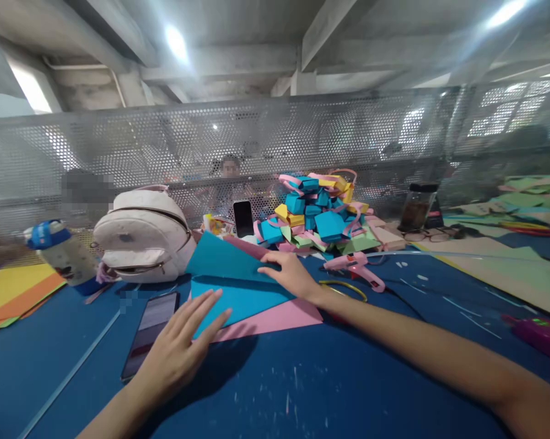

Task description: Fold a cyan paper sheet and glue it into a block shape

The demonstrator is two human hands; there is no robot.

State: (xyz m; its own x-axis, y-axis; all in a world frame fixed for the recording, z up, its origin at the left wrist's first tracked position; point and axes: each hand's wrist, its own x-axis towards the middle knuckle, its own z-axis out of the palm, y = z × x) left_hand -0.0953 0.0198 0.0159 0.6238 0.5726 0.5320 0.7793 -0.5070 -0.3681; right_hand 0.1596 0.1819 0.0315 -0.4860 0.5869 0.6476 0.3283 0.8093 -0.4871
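My right hand (293,275) pinches the right end of a blue paper sheet (224,261) between thumb and fingers. That sheet is lifted and tilted above another blue layer (238,299); whether the two are one folded sheet I cannot tell. Pink paper (279,318) lies beneath, showing along the front and right. My left hand (181,341) has its fingers spread, the tips over the left edge of the lower blue layer. Whether they press on it is unclear. A phone (149,332) lies flat just left of that hand.
Behind the paper rises a pile of folded paper boxes (321,213). A pink glue gun (357,267) with a cord lies right of my right hand. A white backpack (144,238), a bottle (67,256) and coloured sheets (16,292) are left. A purple tool (542,335) lies far right.
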